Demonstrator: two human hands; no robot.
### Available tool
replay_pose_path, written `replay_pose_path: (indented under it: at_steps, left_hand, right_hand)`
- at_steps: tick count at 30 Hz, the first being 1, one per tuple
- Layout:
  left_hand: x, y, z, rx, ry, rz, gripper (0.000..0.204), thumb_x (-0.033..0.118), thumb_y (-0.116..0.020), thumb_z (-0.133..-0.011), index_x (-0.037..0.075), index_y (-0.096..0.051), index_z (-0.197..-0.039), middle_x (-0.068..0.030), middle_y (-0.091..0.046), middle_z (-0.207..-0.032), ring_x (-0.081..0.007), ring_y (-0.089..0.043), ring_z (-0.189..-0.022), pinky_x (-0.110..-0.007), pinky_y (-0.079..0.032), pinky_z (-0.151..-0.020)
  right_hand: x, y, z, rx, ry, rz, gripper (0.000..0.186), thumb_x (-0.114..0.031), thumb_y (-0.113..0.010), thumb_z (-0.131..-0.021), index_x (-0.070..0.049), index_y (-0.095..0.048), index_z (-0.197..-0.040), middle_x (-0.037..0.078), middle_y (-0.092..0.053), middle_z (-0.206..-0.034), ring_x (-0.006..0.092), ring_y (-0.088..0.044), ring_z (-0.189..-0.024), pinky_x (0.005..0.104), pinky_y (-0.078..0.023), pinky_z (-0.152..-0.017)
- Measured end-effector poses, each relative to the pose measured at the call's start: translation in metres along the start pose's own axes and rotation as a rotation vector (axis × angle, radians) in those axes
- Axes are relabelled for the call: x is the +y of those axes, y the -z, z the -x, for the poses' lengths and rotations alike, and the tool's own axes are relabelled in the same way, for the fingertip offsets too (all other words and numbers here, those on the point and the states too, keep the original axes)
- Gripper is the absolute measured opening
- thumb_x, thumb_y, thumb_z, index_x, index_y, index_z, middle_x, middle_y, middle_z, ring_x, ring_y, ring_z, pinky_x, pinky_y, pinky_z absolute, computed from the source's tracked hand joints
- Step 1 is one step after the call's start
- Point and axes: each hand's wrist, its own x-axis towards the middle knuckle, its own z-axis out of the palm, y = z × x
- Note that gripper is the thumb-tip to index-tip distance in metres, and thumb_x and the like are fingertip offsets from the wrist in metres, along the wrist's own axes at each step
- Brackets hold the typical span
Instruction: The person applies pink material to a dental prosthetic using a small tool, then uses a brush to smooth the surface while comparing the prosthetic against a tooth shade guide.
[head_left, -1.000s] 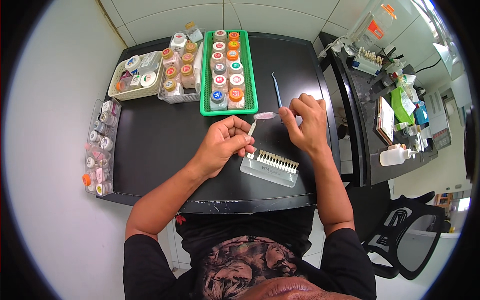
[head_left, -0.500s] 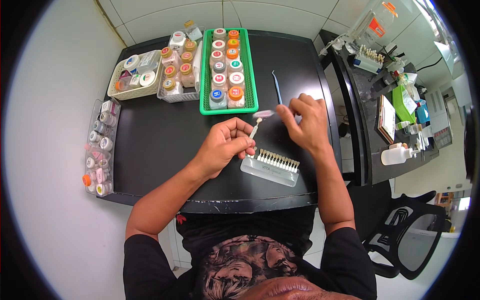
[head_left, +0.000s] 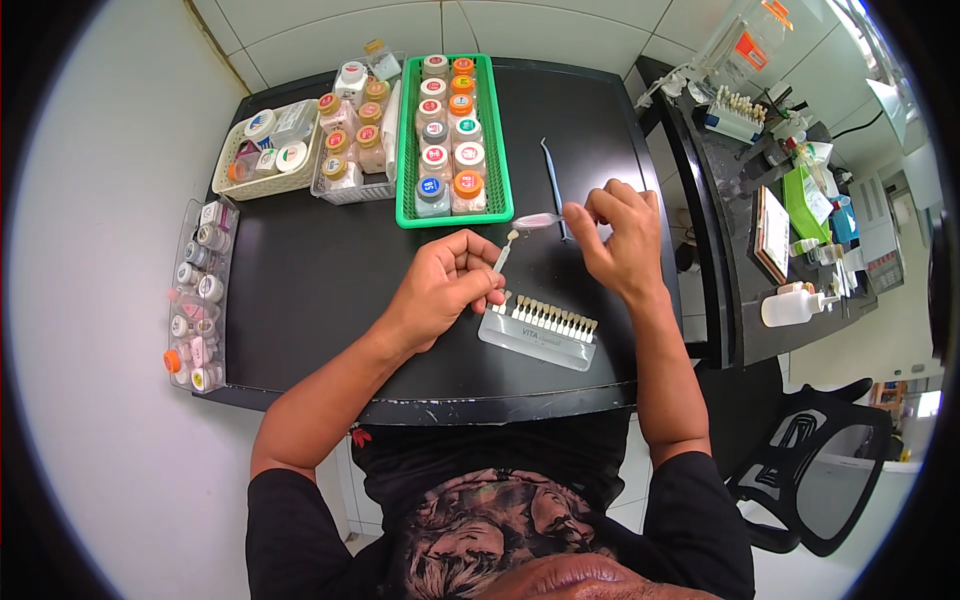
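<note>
At the centre of the frame the left hand [head_left: 445,290] is curled closed, pinching the lower end of a thin shade tab [head_left: 504,252] between thumb and fingertips, so that the tab's pale tooth-shaped tip points up and to the right. Just to its right, in the upper middle of the frame, the right hand [head_left: 622,238] has its thumb and forefinger closed on one end of a small translucent pinkish piece [head_left: 538,220], which sticks out to the left and ends close above the tab's tip; whether the two touch cannot be told. Below both hands, on the black tabletop [head_left: 300,300], lies a grey shade guide holder [head_left: 535,340] with a row of pale tooth tabs standing along its upper edge, just beside the left hand's fingers. A slim metal instrument [head_left: 551,170] lies on the tabletop above the right hand. Further up stands a green tray [head_left: 406,150] holding two rows of small jars with coloured lids, and to its left a clear basket [head_left: 345,190] of similar jars and a cream basket [head_left: 240,185] of containers. Along the left edge of the tabletop runs a clear rack [head_left: 200,300] of small bottles.
</note>
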Motion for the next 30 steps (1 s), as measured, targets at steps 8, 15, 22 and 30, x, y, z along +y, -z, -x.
replay_pose_path:
  at_steps: [8,15,22,30]
  left_hand:
    - [-0.001,0.002,-0.001,0.006,-0.007,-0.003,0.022,0.007,-0.072,-0.103,-0.001,-0.066,-0.122,-0.0088,-0.075,-0.101,-0.0115,-0.073,-0.084,-0.023,-0.054,-0.070]
    - [0.002,-0.004,-0.004,-0.010,0.001,-0.060,0.027,-0.001,-0.073,-0.098,-0.001,-0.058,-0.120,-0.0084,-0.073,-0.097,-0.0143,-0.075,-0.087,-0.026,-0.058,-0.071]
    - [0.001,-0.010,0.000,-0.054,-0.157,-0.203,0.031,0.001,-0.072,-0.102,0.005,-0.050,-0.122,-0.0052,-0.071,-0.101,-0.0106,-0.073,-0.092,-0.025,-0.058,-0.075]
    - [0.023,0.000,0.004,0.075,-0.382,-0.772,0.014,0.000,-0.069,-0.094,0.000,-0.071,-0.108,-0.0064,-0.069,-0.100,-0.0149,-0.070,-0.087,-0.029,-0.056,-0.078]
  right_hand:
    - [0.005,0.005,-0.003,-0.017,-0.055,0.002,0.046,-0.044,-0.086,-0.092,-0.005,-0.067,-0.077,0.006,-0.058,-0.074,0.0280,-0.057,-0.072,0.0427,-0.039,-0.076]
    - [-0.025,-0.007,0.005,-0.249,-0.161,-0.700,0.028,-0.020,-0.094,-0.086,-0.004,-0.077,-0.100,0.003,-0.068,-0.079,0.0129,-0.055,-0.070,0.0299,-0.043,-0.064]
    - [-0.022,-0.018,0.013,-0.229,-0.174,-0.819,0.016,-0.007,-0.087,-0.093,0.000,-0.078,-0.105,0.003,-0.074,-0.084,0.0084,-0.059,-0.074,0.0285,-0.047,-0.066]
    - [0.002,0.013,-0.002,-0.375,0.048,-0.376,0.054,-0.056,-0.077,-0.098,-0.005,-0.059,-0.088,0.010,-0.060,-0.072,0.0277,-0.060,-0.069,0.0411,-0.045,-0.074]
